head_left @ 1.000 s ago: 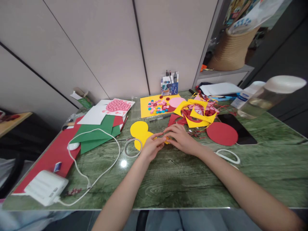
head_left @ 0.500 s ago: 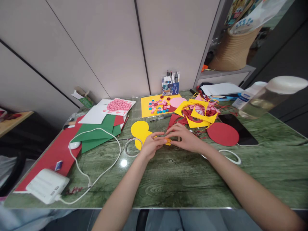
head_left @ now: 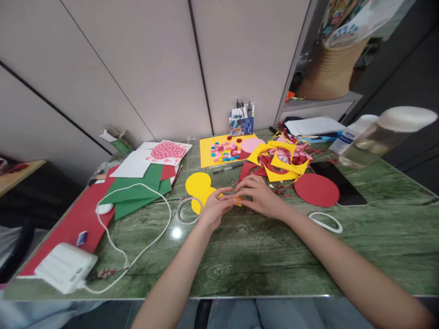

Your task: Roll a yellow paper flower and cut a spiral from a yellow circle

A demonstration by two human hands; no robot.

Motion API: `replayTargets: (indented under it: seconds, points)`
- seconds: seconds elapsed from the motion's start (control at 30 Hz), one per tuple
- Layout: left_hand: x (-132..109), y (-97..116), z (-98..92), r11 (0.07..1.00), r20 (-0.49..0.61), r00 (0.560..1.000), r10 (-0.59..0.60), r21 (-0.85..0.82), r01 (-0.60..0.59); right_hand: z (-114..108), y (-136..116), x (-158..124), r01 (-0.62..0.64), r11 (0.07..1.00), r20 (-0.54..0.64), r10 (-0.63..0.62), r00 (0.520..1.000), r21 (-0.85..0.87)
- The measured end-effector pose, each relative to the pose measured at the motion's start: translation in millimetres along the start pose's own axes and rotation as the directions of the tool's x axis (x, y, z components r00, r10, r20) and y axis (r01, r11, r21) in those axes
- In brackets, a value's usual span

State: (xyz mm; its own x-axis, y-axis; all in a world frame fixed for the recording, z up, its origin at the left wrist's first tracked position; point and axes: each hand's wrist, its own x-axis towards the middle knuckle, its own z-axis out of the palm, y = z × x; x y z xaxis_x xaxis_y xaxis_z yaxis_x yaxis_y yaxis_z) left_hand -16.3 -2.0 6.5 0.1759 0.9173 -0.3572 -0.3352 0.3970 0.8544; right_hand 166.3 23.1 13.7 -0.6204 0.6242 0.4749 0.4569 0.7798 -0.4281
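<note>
One white plastic power bank (head_left: 65, 273) sits at the lower left of the frame on a green marbled surface (head_left: 260, 260). Its white cable (head_left: 151, 242) loops up over a long red paper sheet (head_left: 68, 224) and a fan of green paper sheets (head_left: 137, 194). Above them, at centre left, lies a white card covered in pink paper coils (head_left: 168, 151). A clear tape ring (head_left: 188, 210) rests just beside a yellow paper circle (head_left: 198, 183).

At the centre of the frame the left hand (head_left: 214, 209) and the right hand (head_left: 265, 198) meet fingertip to fingertip. Each grip is closed in a pinch on a small orange paper piece (head_left: 238, 199), held between the two hands; whether it touches the surface cannot be told.

Nearer the wall, a yellow paper sheet dotted with coloured coils (head_left: 209, 157) lies below a clear pen holder (head_left: 242, 119). Right of centre, a heap of yellow and red paper offcuts (head_left: 281, 160) sits near a red paper circle (head_left: 316, 189), which overlaps a black tablet (head_left: 343, 187). A white cord loop (head_left: 325, 222) lies just beside the right forearm. At the right edge is a clear plastic bottle with a white cap (head_left: 377, 137), below a woven basket (head_left: 331, 68) on a shelf.
</note>
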Motion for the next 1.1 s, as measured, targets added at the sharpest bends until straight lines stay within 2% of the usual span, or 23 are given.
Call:
replayTargets:
  seconds: [0.3, 0.93, 1.1]
  points:
    - [3, -6, -0.8, 0.992, -0.026, 1.0, -0.015, -0.126, 0.011, 2, -1, 0, -0.028, 0.999, -0.072, 0.026, 0.997, -0.022]
    - [-7, -6, 16.5, 0.981, -0.091, 0.991, 0.099, -0.158, -0.112, 3, -3, 2, -0.041, 0.999, -0.134, 0.04, 0.99, -0.003]
    - [-7, -8, 17.5, 0.98, -0.144, 0.983, 0.11, -0.147, -0.132, 3, -3, 2, -0.032, 0.999, -0.144, 0.028, 0.989, -0.019]
